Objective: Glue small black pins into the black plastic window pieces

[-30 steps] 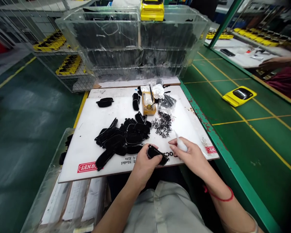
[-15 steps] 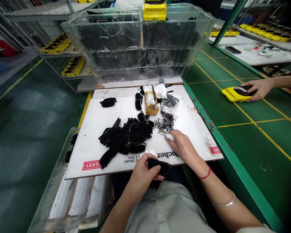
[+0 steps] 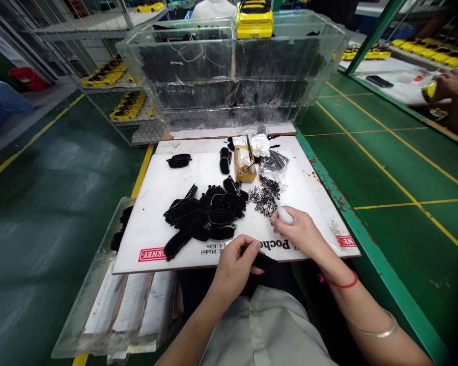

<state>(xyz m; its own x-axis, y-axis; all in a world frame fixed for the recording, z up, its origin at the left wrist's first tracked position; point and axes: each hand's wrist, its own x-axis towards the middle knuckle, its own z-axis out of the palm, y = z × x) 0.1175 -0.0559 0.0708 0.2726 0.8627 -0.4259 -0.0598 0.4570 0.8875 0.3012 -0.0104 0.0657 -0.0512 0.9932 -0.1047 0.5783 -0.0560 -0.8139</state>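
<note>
My left hand (image 3: 234,262) is closed on a black, glossy plastic part (image 3: 266,261) at the table's front edge, fingers on top of it. To its right, my right hand (image 3: 303,231) is wrapped round a small white bottle (image 3: 285,215) whose narrow tip points away from me. Just beyond that tip lies a scatter of tiny black pieces (image 3: 265,197). A heap of similar black plastic parts (image 3: 198,213) covers the table's middle left.
On the white table (image 3: 320,203) stand a small yellow box (image 3: 246,170) with tools and a plastic bag (image 3: 275,163) of black bits. Clear bins (image 3: 191,56) rise behind, a yellow toy car (image 3: 254,20) on top. A green rail (image 3: 370,259) runs along the right.
My right hand has drawn back and right with the bottle, its tip now lifted. My left hand has turned the black part more edge-on. A co-worker's hand with a yellow car has moved away.
</note>
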